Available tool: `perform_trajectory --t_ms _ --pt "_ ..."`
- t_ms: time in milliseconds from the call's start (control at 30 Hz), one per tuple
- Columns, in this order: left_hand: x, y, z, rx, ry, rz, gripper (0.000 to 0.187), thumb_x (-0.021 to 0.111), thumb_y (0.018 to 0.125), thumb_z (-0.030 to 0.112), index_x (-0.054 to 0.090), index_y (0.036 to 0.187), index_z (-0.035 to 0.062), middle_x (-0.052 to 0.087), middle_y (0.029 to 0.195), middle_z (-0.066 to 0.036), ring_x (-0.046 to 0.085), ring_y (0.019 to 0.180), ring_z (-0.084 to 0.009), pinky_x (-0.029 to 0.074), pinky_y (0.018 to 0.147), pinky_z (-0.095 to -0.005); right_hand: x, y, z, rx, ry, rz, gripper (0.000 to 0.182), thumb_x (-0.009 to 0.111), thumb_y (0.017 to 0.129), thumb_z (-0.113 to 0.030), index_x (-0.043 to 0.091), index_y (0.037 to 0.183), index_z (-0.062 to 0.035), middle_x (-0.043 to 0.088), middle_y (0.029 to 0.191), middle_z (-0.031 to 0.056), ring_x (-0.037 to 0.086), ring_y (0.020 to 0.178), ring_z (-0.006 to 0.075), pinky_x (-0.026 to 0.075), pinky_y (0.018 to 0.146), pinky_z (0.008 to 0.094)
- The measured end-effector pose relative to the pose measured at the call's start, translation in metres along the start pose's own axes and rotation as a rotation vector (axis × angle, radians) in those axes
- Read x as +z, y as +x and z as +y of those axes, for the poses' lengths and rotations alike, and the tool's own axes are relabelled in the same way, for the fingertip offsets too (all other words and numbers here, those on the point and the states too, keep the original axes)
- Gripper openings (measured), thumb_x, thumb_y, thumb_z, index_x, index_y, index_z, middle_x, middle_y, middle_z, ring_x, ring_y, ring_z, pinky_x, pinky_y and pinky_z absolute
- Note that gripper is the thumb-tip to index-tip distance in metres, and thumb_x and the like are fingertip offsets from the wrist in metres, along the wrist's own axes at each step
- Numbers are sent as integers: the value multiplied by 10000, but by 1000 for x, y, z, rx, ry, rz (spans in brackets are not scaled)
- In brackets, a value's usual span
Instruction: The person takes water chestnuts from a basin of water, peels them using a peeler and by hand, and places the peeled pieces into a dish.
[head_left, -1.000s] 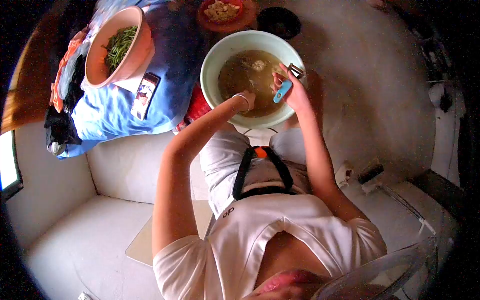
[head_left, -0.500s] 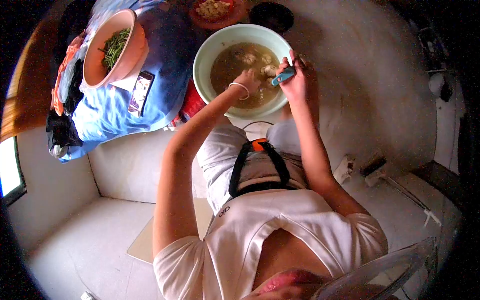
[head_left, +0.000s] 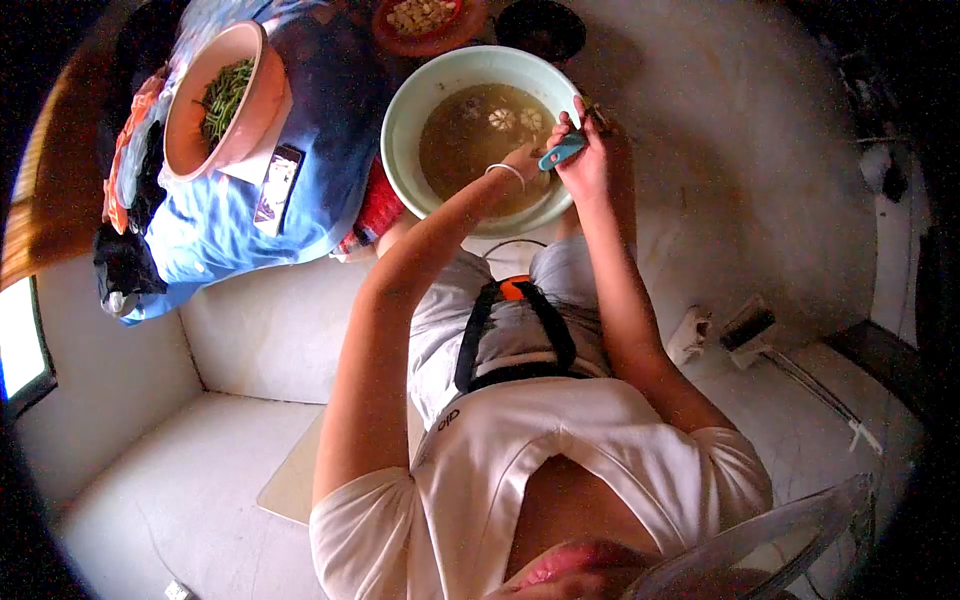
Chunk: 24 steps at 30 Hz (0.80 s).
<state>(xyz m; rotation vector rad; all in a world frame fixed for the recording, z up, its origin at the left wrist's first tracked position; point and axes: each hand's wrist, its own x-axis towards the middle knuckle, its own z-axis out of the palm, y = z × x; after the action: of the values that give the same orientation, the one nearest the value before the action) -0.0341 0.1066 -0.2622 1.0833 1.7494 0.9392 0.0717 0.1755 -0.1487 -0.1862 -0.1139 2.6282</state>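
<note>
A large pale green basin [head_left: 402, 160] holds murky brownish water [head_left: 465, 165]. Whitish, segmented pieces that look like garlic bulbs [head_left: 502, 120] float in it. My left hand [head_left: 522, 160], with a white band at the wrist, is in the basin near its right side. Its fingers are mostly hidden, so whether it grips anything does not show. At the basin's right rim, my right hand [head_left: 588, 165] is closed around a tool with a teal handle [head_left: 561, 153]. The handle's end points left, over the water; the tool's working end is not clear.
To the left, a pink bowl of green beans [head_left: 228, 100] and a phone [head_left: 278, 188] rest on blue cloth [head_left: 215, 235]. Behind the basin are a reddish dish of pale pieces [head_left: 425, 18] and a dark bowl [head_left: 540, 30]. A brush-like tool [head_left: 748, 330] lies on the right.
My left hand has moved right within the basin, closer to my right hand. The pale bulbs in the water have shifted. My right hand still holds the teal-handled tool in nearly the same place.
</note>
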Motion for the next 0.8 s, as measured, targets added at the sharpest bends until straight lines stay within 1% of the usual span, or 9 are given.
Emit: perform_trajectory --t_ms 233,300,433,500,533,633,700,767,800 --pt "-13 -44 5 -182 218 -205 301 529 690 167 567 970 62 559 927 -186 556 847 -328 459 725 -371 4 -1 0 -10 -104 53 355 408 870 -268 413 1213 -179 540 959 99 509 753 162 441 672 296" --pt "-13 -54 12 144 842 210 332 550 687 178 536 1007 92 514 988 -190 554 824 -361 457 731 -401 5 -1 0 -7 -108 66 350 402 873 -271 416 1211 -178 541 957 100 509 752 161 441 672 295" --pt "-20 -57 42 133 845 267 411 580 680 209 478 1059 89 469 1036 -204 539 845 -392 442 740 -428 7 -1 1 -10 -127 118 342 384 881 -276 421 1205 -176 546 943 98 511 754 154 439 672 294" --pt "-13 -33 31 -61 496 124 489 610 667 246 433 1095 88 465 1065 -228 533 874 -389 434 752 -433 2 0 2 4 -102 84 340 384 880 -276 425 1202 -175 547 938 98 513 744 155 439 672 295" --pt "-1 -3 -8 16 305 -21 511 595 679 311 427 1103 79 508 1026 -241 540 884 -371 436 753 -417 1 1 1 15 -78 50 338 384 879 -277 429 1198 -174 548 934 97 515 734 156 438 673 296" --pt "18 3 -20 152 283 49 496 566 692 360 455 1075 64 560 933 -239 561 847 -358 438 732 -400 4 0 2 -13 -118 59 339 461 850 -240 455 1170 -129 531 934 113 498 734 157 431 672 282" --pt "-11 -24 49 162 180 -53 485 549 693 389 493 1023 39 589 844 -206 569 848 -331 437 717 -380 12 -3 2 -14 -167 142 335 402 873 -271 439 1190 -169 557 903 87 519 684 155 433 663 300" --pt "-18 -26 55 -390 402 -364 432 543 700 360 515 971 26 589 875 -192 575 820 -316 442 700 -363 9 -3 3 -11 -127 118 320 417 872 -235 452 1173 -131 541 923 105 497 725 158 422 677 288" --pt "-20 -34 56 -391 403 -361 432 543 700 360 515 971 26 589 875 -192 575 820 -316 442 700 -363 8 -3 3 -10 -126 115 320 417 872 -235 452 1173 -131 541 923 105 497 725 158 422 677 288"
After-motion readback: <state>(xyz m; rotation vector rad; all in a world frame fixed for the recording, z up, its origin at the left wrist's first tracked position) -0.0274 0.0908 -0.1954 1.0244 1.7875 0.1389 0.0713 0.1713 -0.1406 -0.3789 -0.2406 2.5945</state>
